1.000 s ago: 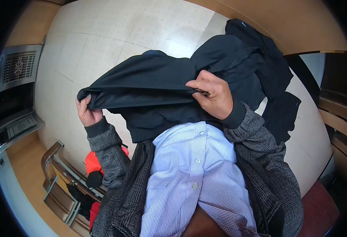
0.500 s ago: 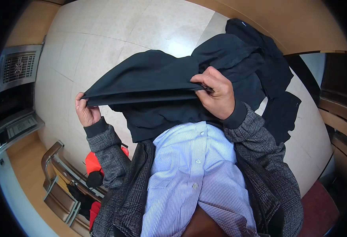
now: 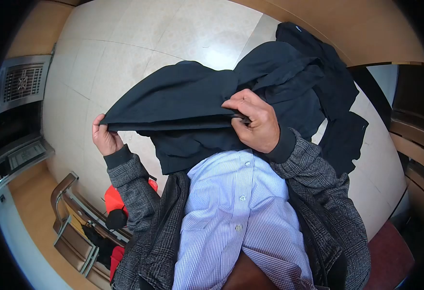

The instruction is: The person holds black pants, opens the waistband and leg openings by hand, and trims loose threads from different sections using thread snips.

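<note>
A black cloth garment (image 3: 168,96) stretches between my two hands in front of the striped shirt. My left hand (image 3: 106,137) pinches its corner at the far left. Further right, my right hand (image 3: 256,121) has thumb and fingers closed on the near edge, which runs as a narrow double fold from one hand to the other. More of the black cloth hangs below this edge and spreads in loose folds to the upper right. I cannot make out what kind of garment it is.
Pale floor tiles (image 3: 120,29) lie beyond the cloth. Another black piece of cloth (image 3: 344,140) rests at the right. At the lower left are a metal-framed chair (image 3: 67,203) and a red item (image 3: 115,200). Wooden furniture (image 3: 357,29) borders the upper right.
My right hand has shifted a little left, with the cloth edge in its grip. The edge has slackened and sits slightly lower near the middle. My left hand has hardly moved.
</note>
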`<state>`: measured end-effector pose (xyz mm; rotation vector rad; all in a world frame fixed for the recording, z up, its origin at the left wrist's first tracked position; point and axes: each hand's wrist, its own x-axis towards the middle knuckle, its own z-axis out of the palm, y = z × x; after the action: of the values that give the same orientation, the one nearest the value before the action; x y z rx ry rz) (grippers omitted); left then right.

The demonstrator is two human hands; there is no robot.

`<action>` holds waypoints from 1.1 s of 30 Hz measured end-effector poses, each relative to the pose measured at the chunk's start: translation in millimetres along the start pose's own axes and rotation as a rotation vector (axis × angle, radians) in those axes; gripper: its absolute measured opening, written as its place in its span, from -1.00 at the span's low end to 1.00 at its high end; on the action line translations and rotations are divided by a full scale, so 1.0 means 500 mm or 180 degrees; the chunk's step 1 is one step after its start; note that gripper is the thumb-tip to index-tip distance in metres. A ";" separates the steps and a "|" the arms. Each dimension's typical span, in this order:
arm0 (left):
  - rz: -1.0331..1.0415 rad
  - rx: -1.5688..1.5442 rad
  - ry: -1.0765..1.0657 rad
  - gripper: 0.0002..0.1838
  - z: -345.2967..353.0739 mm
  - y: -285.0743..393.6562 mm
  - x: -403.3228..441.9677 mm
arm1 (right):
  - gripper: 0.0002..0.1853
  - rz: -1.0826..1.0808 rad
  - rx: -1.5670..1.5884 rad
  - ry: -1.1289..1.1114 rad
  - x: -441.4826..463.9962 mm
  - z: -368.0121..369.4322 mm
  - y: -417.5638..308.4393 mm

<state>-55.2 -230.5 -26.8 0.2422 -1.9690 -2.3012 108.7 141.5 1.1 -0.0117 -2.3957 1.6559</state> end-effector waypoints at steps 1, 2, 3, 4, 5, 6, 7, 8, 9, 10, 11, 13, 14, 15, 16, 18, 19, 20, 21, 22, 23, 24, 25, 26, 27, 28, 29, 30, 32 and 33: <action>-0.0032 -0.0035 0.0009 -0.81 -0.001 0.000 0.001 | -0.63 -0.0029 0.0004 0.0001 0.000 0.000 0.001; -0.0062 -0.0070 0.0019 -0.81 -0.003 0.000 0.002 | -0.63 -0.0060 0.0010 0.0002 0.001 0.001 0.001; -0.0091 -0.0106 0.0029 -0.80 -0.005 0.000 0.003 | -0.64 -0.0092 0.0014 0.0003 0.001 0.001 0.002; -0.0123 -0.0143 0.0038 -0.80 -0.005 0.000 0.004 | -0.64 -0.0122 0.0018 0.0004 0.002 0.001 0.002; -0.0120 -0.0144 0.0041 -0.80 0.002 0.002 0.002 | -0.64 -0.0125 0.0018 0.0002 0.005 -0.002 0.001; -0.0161 -0.0203 0.0057 -0.78 0.011 0.002 -0.002 | -0.65 -0.0011 0.0113 0.0049 0.010 -0.008 -0.003; -0.0199 -0.0262 0.0076 -0.77 0.024 0.004 -0.007 | -0.66 0.0100 0.0209 0.0094 0.019 -0.016 -0.007; -0.0232 -0.0320 0.0095 -0.75 0.035 0.007 -0.010 | -0.68 0.0207 0.0308 0.0138 0.027 -0.023 -0.010; -0.0262 -0.0373 0.0116 -0.73 0.038 0.010 -0.008 | -0.69 0.0314 0.0414 0.0181 0.034 -0.027 -0.008; -0.0333 -0.0389 -0.0069 -0.70 0.023 -0.005 0.003 | -0.71 0.0368 0.0661 0.0315 0.044 -0.027 0.001; -0.0396 -0.0400 -0.0250 -0.66 0.007 -0.017 0.014 | -0.74 0.0418 0.0916 0.0444 0.057 -0.028 0.012; -0.0587 -0.0590 -0.0406 -0.64 0.032 -0.004 0.009 | -0.76 0.0746 0.1162 0.0481 0.085 -0.046 0.020; -0.0815 -0.0798 -0.0582 -0.62 0.048 -0.002 0.004 | -0.79 0.1102 0.1372 0.0527 0.099 -0.057 0.027; -0.0788 -0.0792 -0.0576 -0.62 0.056 -0.003 0.003 | -0.79 0.1081 0.1388 0.0517 0.110 -0.066 0.042; -0.0888 -0.1010 -0.0570 -0.61 0.065 -0.006 0.002 | -0.79 0.1242 0.1727 0.0483 0.120 -0.074 0.062; -0.1093 -0.1451 -0.0568 -0.60 0.079 -0.014 0.002 | -0.80 0.1566 0.2398 0.0413 0.137 -0.085 0.107; -0.1200 -0.1673 -0.0565 -0.60 0.084 -0.015 0.003 | -0.81 0.1731 0.2731 0.0373 0.143 -0.086 0.124; -0.1191 -0.1668 -0.0565 -0.60 0.088 -0.015 0.005 | -0.81 0.1724 0.2739 0.0369 0.147 -0.083 0.139; -0.1308 -0.1824 -0.0579 -0.61 0.092 -0.014 0.007 | -0.82 0.1726 0.2976 0.0268 0.149 -0.080 0.155; -0.1431 -0.1980 -0.0594 -0.61 0.096 -0.015 0.009 | -0.82 0.1730 0.3212 0.0169 0.151 -0.077 0.167; -0.1559 -0.2134 -0.0611 -0.62 0.102 -0.015 0.012 | -0.83 0.1735 0.3448 0.0073 0.152 -0.075 0.177; -0.1690 -0.2287 -0.0626 -0.62 0.107 -0.017 0.013 | -0.84 0.1740 0.3682 -0.0024 0.152 -0.074 0.187; -0.1693 -0.2280 -0.0627 -0.62 0.112 -0.021 0.015 | -0.84 0.1742 0.3688 -0.0020 0.154 -0.074 0.188; -0.1721 -0.2246 -0.0606 -0.65 0.114 -0.028 0.016 | -0.85 0.1730 0.3740 0.0042 0.155 -0.072 0.188; -0.1751 -0.2211 -0.0584 -0.67 0.117 -0.036 0.016 | -0.86 0.1720 0.3792 0.0105 0.155 -0.069 0.187; -0.1780 -0.2179 -0.0563 -0.69 0.120 -0.044 0.016 | -0.88 0.1707 0.3840 0.0167 0.156 -0.067 0.187; -0.1808 -0.2148 -0.0543 -0.70 0.123 -0.050 0.014 | -0.89 0.1694 0.3887 0.0231 0.155 -0.067 0.188; -0.1812 -0.2144 -0.0546 -0.70 0.132 -0.051 0.009 | -0.89 0.1695 0.3890 0.0236 0.155 -0.069 0.189; -0.1703 -0.1865 -0.0504 -0.74 0.151 -0.054 -0.006 | -0.90 0.1668 0.4049 0.0281 0.154 -0.071 0.193; -0.1647 -0.1725 -0.0480 -0.76 0.158 -0.054 -0.013 | -0.90 0.1656 0.4130 0.0300 0.153 -0.072 0.196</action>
<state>-63.2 -148.4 -41.2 0.5934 -1.3576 -3.1514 29.2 220.5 -63.4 -0.4894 -0.8904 2.9936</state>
